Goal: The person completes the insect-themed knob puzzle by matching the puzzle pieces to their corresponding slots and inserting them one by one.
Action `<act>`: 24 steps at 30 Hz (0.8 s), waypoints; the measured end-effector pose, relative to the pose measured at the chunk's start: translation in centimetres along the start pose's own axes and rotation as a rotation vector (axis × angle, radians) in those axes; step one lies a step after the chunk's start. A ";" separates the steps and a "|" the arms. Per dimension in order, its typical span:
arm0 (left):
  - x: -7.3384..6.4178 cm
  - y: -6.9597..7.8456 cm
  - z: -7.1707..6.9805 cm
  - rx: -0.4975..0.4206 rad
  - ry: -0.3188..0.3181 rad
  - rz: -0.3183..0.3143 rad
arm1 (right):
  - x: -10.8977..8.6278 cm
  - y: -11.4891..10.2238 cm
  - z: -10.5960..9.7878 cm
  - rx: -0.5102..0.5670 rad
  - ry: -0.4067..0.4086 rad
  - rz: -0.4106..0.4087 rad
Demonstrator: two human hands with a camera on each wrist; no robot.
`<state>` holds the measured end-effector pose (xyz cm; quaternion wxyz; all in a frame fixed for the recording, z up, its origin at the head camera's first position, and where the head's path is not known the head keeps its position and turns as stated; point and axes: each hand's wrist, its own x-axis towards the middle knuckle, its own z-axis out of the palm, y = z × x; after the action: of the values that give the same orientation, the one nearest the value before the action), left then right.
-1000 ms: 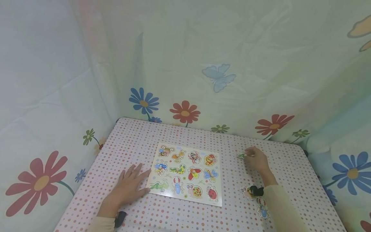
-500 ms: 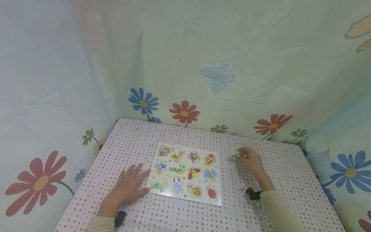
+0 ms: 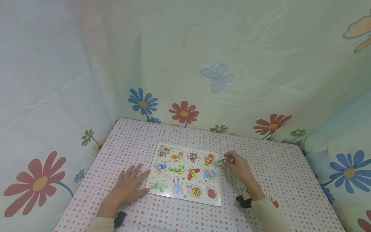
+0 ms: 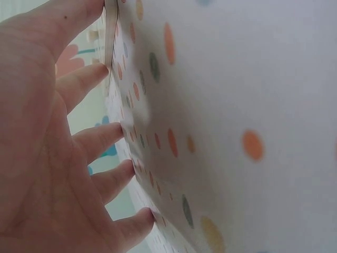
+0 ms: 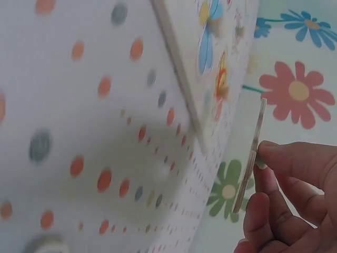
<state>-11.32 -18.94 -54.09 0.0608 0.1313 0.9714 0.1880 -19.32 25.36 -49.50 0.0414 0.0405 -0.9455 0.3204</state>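
Observation:
My left hand point(image 3: 126, 188) lies with fingers spread on the table, its thumb and forefinger at the left edge of the puzzle board point(image 3: 218, 190). In the left wrist view the fingertips point(image 4: 143, 215) rest on the dotted cloth. My right hand point(image 3: 240, 170) pinches a thin green puzzle piece point(image 3: 220, 161) between thumb and fingers, just over the board's upper right edge. Seen edge-on in the right wrist view, that piece point(image 5: 249, 171) is raised, with its knob at my fingertips. The board bears rows of colourful insects, several with knobs; the grasshopper point(image 3: 157, 186) at lower left looks flat and pale.
Beneath and beside my right forearm lie loose pieces: a partly hidden one point(image 3: 245, 192) and a red ladybird piece point(image 3: 274, 202). The dotted cloth covers the table point(image 3: 179, 132). A flowered curtain point(image 3: 162, 64) hangs along the back and sides.
My right hand has moved left with the green piece, from the table right of the board to the board's edge. My left hand has stayed put.

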 end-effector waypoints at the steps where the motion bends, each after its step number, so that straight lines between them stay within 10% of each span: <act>1: 0.0 0.0 0.0 0.001 0.000 0.000 | -0.2 -0.3 0.2 0.002 -0.002 -0.009; 24: 0.0 0.0 0.1 0.009 -0.001 -0.003 | -2.3 -6.3 4.5 0.099 -0.112 -0.116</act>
<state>-11.33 -18.92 -54.19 0.0609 0.1301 0.9724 0.1837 -16.67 17.69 -49.51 0.0048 0.1152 -0.9254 0.3611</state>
